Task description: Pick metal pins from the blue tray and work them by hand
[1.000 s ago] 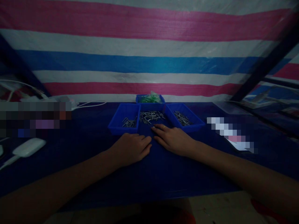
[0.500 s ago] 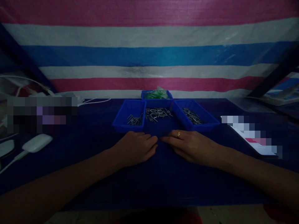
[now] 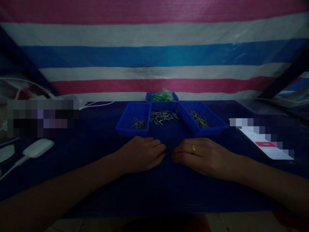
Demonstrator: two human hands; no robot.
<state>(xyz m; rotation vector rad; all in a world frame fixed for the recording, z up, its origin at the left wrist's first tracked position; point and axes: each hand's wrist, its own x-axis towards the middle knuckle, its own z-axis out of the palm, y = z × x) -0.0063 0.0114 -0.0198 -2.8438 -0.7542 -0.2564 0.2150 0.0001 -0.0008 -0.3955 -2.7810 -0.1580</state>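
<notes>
My left hand (image 3: pixel 145 155) rests on the blue table, its fingers curled in, with nothing seen in them. Opposite it, a small gap away, my right hand (image 3: pixel 207 158) lies with bent fingers and a gold ring; nothing shows in its grasp. Just beyond my left hand is a blue bin (image 3: pixel 132 132) holding thin metal pins (image 3: pixel 139 123). Another blue bin (image 3: pixel 218 125), past my right hand, has similar pins (image 3: pixel 199 119). Between the bins a loose pile of metal pins (image 3: pixel 163 116) lies on the table. The fingertips are partly hidden.
A third blue bin (image 3: pixel 163 105) at the back holds a green plastic bag (image 3: pixel 164 96). At right lies a lit phone (image 3: pixel 263 143). A white adapter (image 3: pixel 39 147) and cables (image 3: pixel 100 103) are at left. A striped sheet (image 3: pixel 154 58) hangs behind.
My right hand has drawn slightly back to the right, and its fingers have curled in more. My left hand has shifted slightly to the right. The bins and pins look unchanged.
</notes>
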